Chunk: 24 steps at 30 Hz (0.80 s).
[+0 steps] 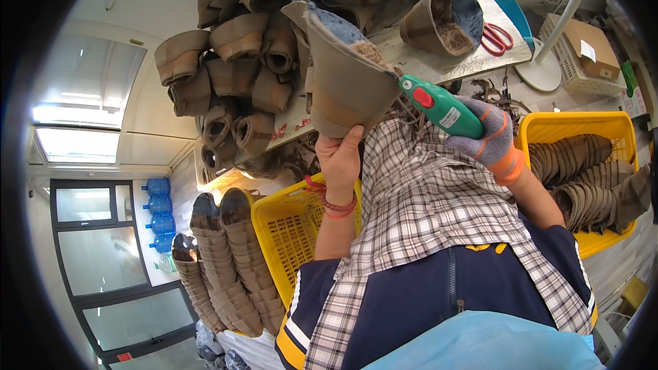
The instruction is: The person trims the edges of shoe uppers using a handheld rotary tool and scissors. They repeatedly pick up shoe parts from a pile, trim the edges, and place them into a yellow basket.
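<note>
My left hand [339,157], bare with a red band at the wrist, grips the lower edge of a brown boot upper [343,75] with a blue fleecy lining. It holds the boot up in front of me. My right hand [490,140], in a grey and orange glove, holds a green hand-held tool [442,106] with a red button. The tool's tip touches the right side of the boot near its lining. Loose brown threads hang below the tip.
A heap of brown boot uppers [226,62] lies on the metal table [439,62], beside red scissors [497,38]. Two yellow baskets [288,226] [610,127] flank me, the right one holding brown pieces. Stacked soles [226,267], blue water bottles [157,212] and a cardboard box [593,48] stand around.
</note>
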Each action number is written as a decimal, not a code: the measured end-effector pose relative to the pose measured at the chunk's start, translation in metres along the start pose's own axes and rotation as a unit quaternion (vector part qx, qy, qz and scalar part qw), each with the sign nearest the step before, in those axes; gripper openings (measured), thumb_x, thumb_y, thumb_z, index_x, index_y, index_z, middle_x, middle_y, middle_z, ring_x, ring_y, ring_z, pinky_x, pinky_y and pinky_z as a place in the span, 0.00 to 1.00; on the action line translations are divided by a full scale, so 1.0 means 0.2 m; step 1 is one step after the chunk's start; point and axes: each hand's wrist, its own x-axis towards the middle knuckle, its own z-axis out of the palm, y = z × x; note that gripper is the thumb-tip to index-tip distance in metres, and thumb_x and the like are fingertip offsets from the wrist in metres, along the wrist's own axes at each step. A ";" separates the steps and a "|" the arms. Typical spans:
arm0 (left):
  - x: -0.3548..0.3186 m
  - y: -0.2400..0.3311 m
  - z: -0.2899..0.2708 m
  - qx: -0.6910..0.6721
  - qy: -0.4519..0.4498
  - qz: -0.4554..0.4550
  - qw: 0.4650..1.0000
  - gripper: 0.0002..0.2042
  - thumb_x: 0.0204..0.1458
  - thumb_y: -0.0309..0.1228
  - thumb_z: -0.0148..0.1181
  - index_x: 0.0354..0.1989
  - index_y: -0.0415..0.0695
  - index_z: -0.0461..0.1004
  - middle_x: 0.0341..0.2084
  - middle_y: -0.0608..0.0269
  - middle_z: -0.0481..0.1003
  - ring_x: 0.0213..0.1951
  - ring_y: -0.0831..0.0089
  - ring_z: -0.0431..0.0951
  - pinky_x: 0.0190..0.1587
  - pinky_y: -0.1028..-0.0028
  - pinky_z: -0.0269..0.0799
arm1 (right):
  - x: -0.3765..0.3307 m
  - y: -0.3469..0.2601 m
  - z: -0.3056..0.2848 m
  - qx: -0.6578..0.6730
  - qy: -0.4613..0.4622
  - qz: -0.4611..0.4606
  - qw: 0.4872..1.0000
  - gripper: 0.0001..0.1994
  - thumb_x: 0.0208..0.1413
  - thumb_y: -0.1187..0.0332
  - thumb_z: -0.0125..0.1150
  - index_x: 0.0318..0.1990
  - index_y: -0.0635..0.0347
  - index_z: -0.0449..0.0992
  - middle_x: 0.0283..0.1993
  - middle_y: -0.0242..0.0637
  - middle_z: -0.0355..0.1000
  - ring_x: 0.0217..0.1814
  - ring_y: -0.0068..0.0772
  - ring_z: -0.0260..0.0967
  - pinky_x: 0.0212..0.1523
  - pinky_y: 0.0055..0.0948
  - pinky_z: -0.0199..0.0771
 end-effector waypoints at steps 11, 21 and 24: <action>-0.04 -0.12 0.01 0.254 -0.002 0.019 0.967 0.08 0.55 0.21 0.55 0.43 0.33 0.73 0.40 0.62 0.77 0.40 0.78 0.73 0.42 0.78 0.67 | -0.04 0.00 0.00 -0.046 0.020 0.060 0.997 0.29 0.35 0.60 0.76 0.48 0.61 0.74 0.36 0.42 0.77 0.35 0.35 0.76 0.36 0.28 0.75; -0.03 -0.19 -0.02 0.579 -0.138 0.179 0.784 0.16 0.43 0.16 0.55 0.43 0.37 0.75 0.41 0.50 0.75 0.47 0.50 0.73 0.52 0.61 0.65 | -0.05 -0.03 0.02 0.042 0.068 0.154 0.985 0.28 0.41 0.59 0.74 0.49 0.65 0.72 0.32 0.35 0.76 0.31 0.21 0.72 0.33 0.22 0.73; -0.02 -0.18 0.03 0.583 -0.165 0.188 0.773 0.19 0.40 0.15 0.53 0.44 0.38 0.75 0.45 0.49 0.74 0.51 0.48 0.70 0.56 0.57 0.61 | -0.06 0.02 0.02 0.097 0.082 0.163 0.978 0.27 0.44 0.60 0.73 0.49 0.65 0.72 0.33 0.32 0.75 0.31 0.17 0.69 0.33 0.19 0.72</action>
